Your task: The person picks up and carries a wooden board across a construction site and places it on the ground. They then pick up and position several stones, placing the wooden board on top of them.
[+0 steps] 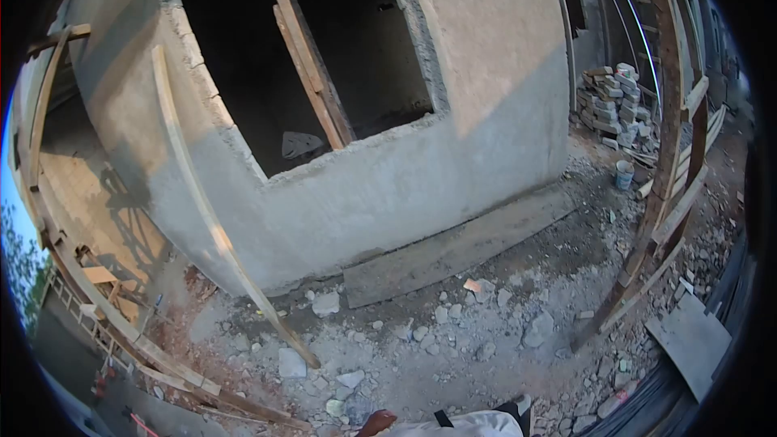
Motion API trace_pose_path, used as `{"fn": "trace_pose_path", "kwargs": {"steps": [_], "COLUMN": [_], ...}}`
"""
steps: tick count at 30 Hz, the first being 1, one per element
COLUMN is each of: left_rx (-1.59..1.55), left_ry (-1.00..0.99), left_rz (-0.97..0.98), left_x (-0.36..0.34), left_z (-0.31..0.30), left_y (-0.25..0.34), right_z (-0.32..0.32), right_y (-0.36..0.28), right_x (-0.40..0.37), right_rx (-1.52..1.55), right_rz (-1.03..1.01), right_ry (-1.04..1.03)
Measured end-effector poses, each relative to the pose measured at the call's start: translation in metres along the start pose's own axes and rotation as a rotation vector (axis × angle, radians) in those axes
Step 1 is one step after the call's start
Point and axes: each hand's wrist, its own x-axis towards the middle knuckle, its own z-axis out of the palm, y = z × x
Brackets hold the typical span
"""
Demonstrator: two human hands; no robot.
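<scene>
A rough grey rendered wall (388, 186) rises well ahead of the hand. A long pale plank (202, 210) leans on it, up-left. Angular rubble (291, 362) lies just beyond the right hand (376, 421), of which only a white-sleeved sliver shows; whether it is open or closed cannot be told. The left hand is out of frame.

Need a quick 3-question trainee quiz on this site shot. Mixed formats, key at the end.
1. True or false: a long plank leans against the plastered wall, its foot in the rubble.
2. Where are the stacked blocks?
A. Left of the window opening
B. Past the right end of the wall
C. Inside the window opening
3. What small container stands on the ground just in front of the stacked blocks?

Key
1. True.
2. B.
3. A bucket.
</scene>
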Motion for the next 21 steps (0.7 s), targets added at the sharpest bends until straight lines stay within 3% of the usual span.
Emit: {"fn": "trace_pose_path", "kwargs": {"steps": [2, 3, 4, 5, 9, 13, 15, 17, 18, 19, 20, 21], "left_rx": [0.111, 0.132, 0.159, 0.197, 0.266, 0.213, -0.191, -0.095, -0.121, -0.143, -0.096, -0.058], "left_ry": [0.006, 0.059, 0.084, 0.051, 0.027, -0.214, -0.425, -0.376, -0.380, -0.389, -0.368, -0.333], "left_rz": [0.093, 0.136, 0.058, 0.120, 0.131, 0.193, 0.201, 0.323, 0.283, 0.240, 0.253, 0.270], "left_x": [0.002, -0.007, -0.002, 0.014, 0.039, 0.098, 0.128, 0.137, 0.135, 0.134, 0.139, 0.144], "left_z": [0.005, 0.008, 0.014, 0.018, 0.056, 0.109, 0.140, 0.166, 0.178, 0.190, 0.201, 0.210], "left_y": [0.013, 0.038, 0.054, 0.055, 0.117, 0.155, 0.173, 0.205, 0.225, 0.243, 0.253, 0.259], "right_z": [0.021, 0.016, 0.068, 0.074, 0.000, -0.044, -0.061, -0.102, -0.091, -0.116, -0.105, -0.108], "right_y": [0.037, 0.042, 0.102, 0.104, 0.092, 0.105, 0.117, 0.108, 0.129, 0.125, 0.147, 0.153], "right_x": [-0.012, -0.042, 0.022, 0.034, -0.028, -0.046, -0.048, -0.069, -0.063, -0.074, -0.068, -0.067], "right_rx": [0.050, 0.327, 0.164, 0.149, 0.265, 0.314, 0.322, 0.320, 0.506, 0.416, 0.248, 0.332], "right_rz": [0.058, 0.140, 0.155, 0.317, 0.299, 0.282, 0.241, 0.271, 0.279, 0.329, 0.171, 0.292], "right_ry": [0.020, 0.080, 0.096, 0.044, 0.036, 0.071, 0.107, 0.118, 0.111, 0.049, 0.079, 0.056]}}
